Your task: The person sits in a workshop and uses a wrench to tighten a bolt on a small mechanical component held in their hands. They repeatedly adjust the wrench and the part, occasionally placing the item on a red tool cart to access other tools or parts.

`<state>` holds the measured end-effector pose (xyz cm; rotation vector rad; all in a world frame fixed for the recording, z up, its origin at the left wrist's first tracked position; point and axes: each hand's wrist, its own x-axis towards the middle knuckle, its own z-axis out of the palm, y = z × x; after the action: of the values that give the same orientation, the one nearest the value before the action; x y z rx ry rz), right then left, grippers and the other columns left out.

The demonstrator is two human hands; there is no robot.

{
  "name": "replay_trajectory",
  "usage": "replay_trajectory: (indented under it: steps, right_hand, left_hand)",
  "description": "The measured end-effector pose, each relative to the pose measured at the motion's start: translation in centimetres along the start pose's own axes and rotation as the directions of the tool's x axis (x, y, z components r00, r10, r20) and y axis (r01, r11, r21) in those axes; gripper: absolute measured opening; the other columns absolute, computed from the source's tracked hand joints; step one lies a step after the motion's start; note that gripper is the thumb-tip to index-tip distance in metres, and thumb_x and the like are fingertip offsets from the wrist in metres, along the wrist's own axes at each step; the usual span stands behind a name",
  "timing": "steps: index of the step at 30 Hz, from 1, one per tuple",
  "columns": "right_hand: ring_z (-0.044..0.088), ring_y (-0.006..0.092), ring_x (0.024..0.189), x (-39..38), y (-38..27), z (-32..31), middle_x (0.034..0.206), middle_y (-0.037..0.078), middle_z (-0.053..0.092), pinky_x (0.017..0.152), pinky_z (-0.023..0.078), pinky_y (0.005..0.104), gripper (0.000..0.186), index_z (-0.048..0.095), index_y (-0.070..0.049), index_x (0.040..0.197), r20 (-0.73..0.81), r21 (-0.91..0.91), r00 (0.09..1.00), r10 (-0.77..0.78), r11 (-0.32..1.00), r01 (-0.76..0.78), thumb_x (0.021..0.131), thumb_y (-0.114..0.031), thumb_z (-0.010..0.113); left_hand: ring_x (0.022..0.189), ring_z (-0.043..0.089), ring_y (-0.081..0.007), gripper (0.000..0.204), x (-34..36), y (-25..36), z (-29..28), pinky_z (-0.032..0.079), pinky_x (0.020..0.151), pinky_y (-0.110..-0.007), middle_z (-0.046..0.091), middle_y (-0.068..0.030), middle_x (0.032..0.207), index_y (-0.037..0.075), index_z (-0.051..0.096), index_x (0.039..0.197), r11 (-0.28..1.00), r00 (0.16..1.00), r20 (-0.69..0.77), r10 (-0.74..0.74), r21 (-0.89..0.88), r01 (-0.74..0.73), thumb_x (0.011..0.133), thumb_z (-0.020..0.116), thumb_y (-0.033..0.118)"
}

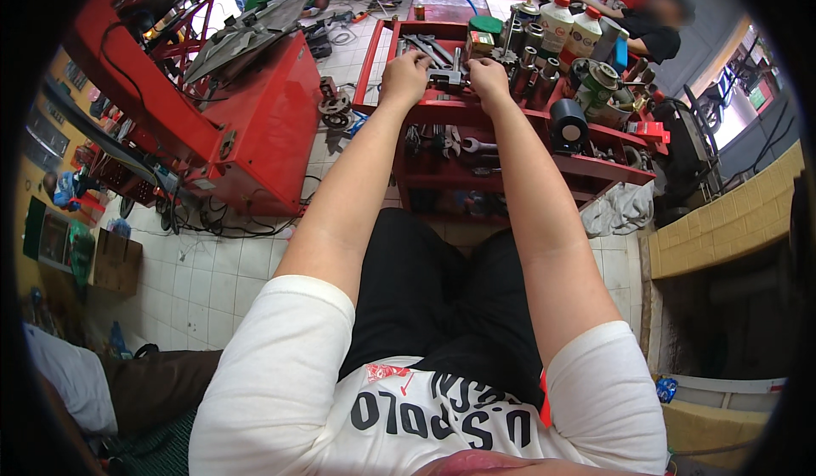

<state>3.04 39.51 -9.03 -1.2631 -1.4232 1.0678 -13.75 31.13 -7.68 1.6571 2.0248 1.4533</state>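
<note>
We are at the red cart (463,101), both arms stretched over its top tray. The left grip (405,76) is at the tray's near left, fingers curled, and the right grip (489,80) faces it across a grey metal part (445,77) in the tray. The part sits between the two, close to both; we cannot tell whether either grip is clamped on it or merely resting beside it, as the fingertips are too small to read.

Just beyond lie loose wrenches (435,48), with a small box (481,45) behind the right grip and upright sockets (524,70) to its right.

We judge the step in hand to be two-handed handling of the part within the tray. The next move would call for a sure hold at both ends, kept level, and enough care on the right that our knuckles don't knock the sockets.
</note>
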Motion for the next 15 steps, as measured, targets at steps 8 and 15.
replay_trajectory:
  steps: [8,15]
  right_hand:
    - [0.074,0.0284,0.093,-0.1,-0.3,0.3,0.103,0.018,0.078,0.086,0.055,0.0405,0.038,0.076,0.001,0.115,0.019,-0.021,1.0,0.014,1.0,-0.014,0.092,-0.027,0.064]
    - [0.062,0.0176,0.065,1.2,1.1,0.4,0.081,0.007,0.07,0.058,0.05,0.036,0.032,0.076,0.0,0.109,-0.017,-0.022,0.998,-0.053,0.998,0.052,0.096,-0.027,0.066]
  left_hand:
    - [0.103,0.073,-0.037,0.027,0.2,-1.0,-0.1,0.057,0.093,-0.045,0.077,-0.0193,0.105,0.011,0.079,0.112,0.998,0.993,0.106,0.042,0.038,-0.046,0.093,0.072,0.028]
    - [0.1,0.075,-0.0327,0.037,0.4,-0.3,-0.4,0.057,0.093,-0.04,0.078,-0.0179,0.105,0.009,0.079,0.115,0.967,0.924,0.359,0.129,0.159,-0.196,0.088,0.075,0.034]
